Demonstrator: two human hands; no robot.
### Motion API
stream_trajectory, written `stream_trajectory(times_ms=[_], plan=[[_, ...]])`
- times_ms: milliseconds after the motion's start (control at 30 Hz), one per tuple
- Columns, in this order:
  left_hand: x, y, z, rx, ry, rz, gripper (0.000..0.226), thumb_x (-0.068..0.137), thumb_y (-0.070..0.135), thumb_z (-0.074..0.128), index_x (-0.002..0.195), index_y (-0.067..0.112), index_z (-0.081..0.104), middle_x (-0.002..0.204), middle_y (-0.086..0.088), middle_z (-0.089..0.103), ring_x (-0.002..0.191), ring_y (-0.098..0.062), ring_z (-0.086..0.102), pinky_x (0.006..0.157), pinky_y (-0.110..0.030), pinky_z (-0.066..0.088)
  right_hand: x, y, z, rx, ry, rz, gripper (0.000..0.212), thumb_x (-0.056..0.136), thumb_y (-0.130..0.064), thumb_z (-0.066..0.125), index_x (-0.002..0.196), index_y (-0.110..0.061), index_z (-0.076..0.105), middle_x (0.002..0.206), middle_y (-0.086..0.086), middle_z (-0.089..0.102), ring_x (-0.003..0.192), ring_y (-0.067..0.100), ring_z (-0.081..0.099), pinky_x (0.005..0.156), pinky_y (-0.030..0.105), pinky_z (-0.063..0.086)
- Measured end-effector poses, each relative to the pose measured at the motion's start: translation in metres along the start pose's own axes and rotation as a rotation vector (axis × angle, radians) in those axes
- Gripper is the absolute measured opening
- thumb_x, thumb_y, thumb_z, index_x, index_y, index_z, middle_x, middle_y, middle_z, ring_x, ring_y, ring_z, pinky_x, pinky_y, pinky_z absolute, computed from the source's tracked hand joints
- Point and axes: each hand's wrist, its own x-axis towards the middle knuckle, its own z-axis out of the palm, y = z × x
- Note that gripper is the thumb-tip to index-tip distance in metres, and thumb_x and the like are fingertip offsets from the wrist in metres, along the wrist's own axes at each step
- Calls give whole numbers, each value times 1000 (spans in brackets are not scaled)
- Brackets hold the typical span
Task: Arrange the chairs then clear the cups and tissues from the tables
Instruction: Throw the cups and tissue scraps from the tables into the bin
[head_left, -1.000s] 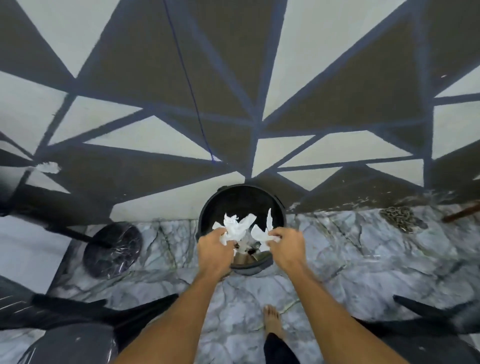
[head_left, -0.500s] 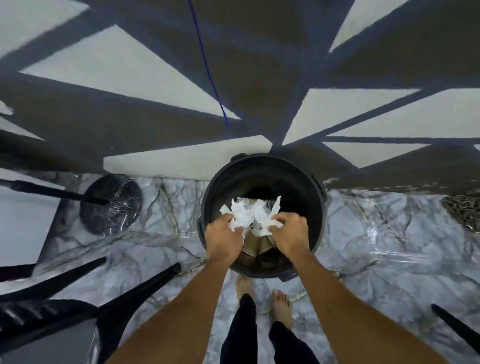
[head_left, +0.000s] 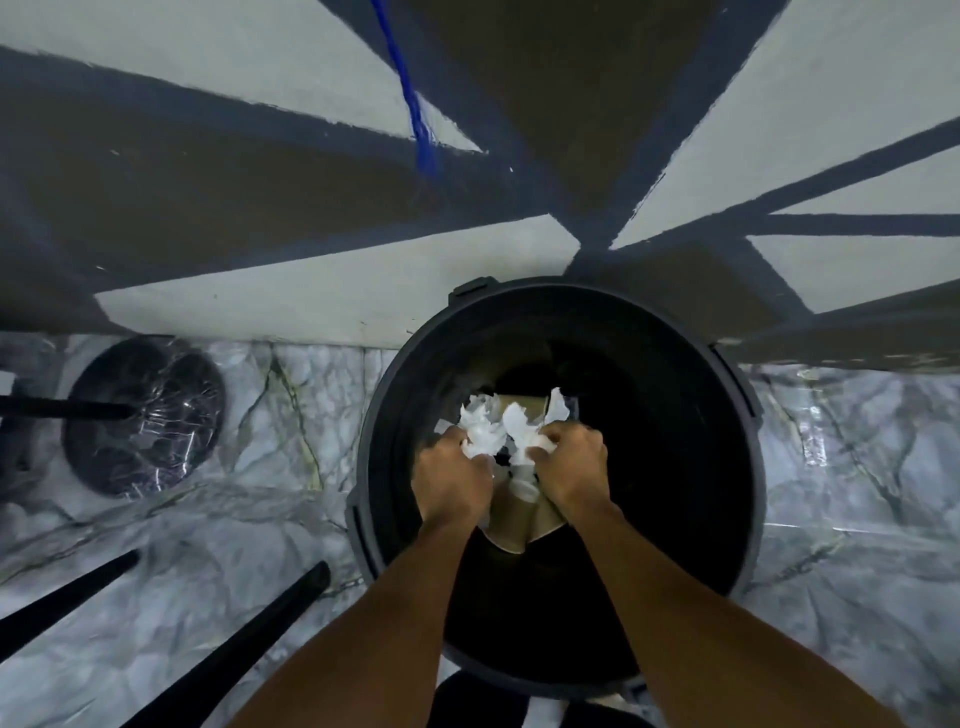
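Note:
A black round bin (head_left: 737, 467) stands on the marble floor against the painted wall. Both my hands are over its open mouth. My left hand (head_left: 452, 483) grips crumpled white tissues (head_left: 483, 431). My right hand (head_left: 569, 470) grips more white tissue (head_left: 524, 428) together with brown paper cups (head_left: 519, 525), which hang below and between my hands. A brown cup edge (head_left: 522, 402) shows beyond the tissues.
A round black table base (head_left: 140, 415) with its pole stands on the floor at the left. Two black chair legs (head_left: 234, 649) slant across the lower left. The wall with dark triangles and a blue line (head_left: 410, 104) rises just behind the bin.
The view has closed in on the bin, which now fills the centre. My hands, still holding tissues and cups, have moved from its near rim to over its opening.

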Motion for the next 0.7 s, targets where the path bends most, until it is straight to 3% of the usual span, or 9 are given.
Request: stream_trajectory(times_ms=[167, 267, 500, 700], plan=[[15, -14, 13, 56, -76, -8, 30, 84, 31, 70, 109, 14, 69, 102, -14, 70, 99, -37, 66, 82, -42, 56, 14, -1, 14, -135, -69, -16, 40, 92, -46, 61, 127, -28, 65, 122, 7, 66, 117, 30, 59, 98, 39, 49], [8, -14, 6, 53, -104, -9, 40, 85, 29, 68, 122, 15, 65, 113, -16, 68, 108, -39, 62, 89, -45, 54, 10, -3, 7, -144, -74, -15, 37, 94, -41, 57, 129, -30, 63, 127, 6, 65, 118, 29, 58, 99, 38, 48], [-34, 2, -50, 27, -162, 52, 46, 84, 20, 66, 130, 16, 64, 119, -16, 68, 111, -35, 62, 90, -38, 53, -41, -35, -49, -185, -114, -45, 24, 89, -30, 63, 113, -30, 71, 118, 6, 65, 110, 26, 61, 91, 35, 52], [-97, 37, -147, -8, -143, 150, 36, 80, 15, 61, 115, 12, 70, 109, -15, 69, 104, -32, 61, 81, -34, 52, -124, -104, -123, -314, -164, -208, 31, 90, -27, 62, 120, -26, 68, 122, 7, 64, 110, 27, 60, 91, 32, 49]])
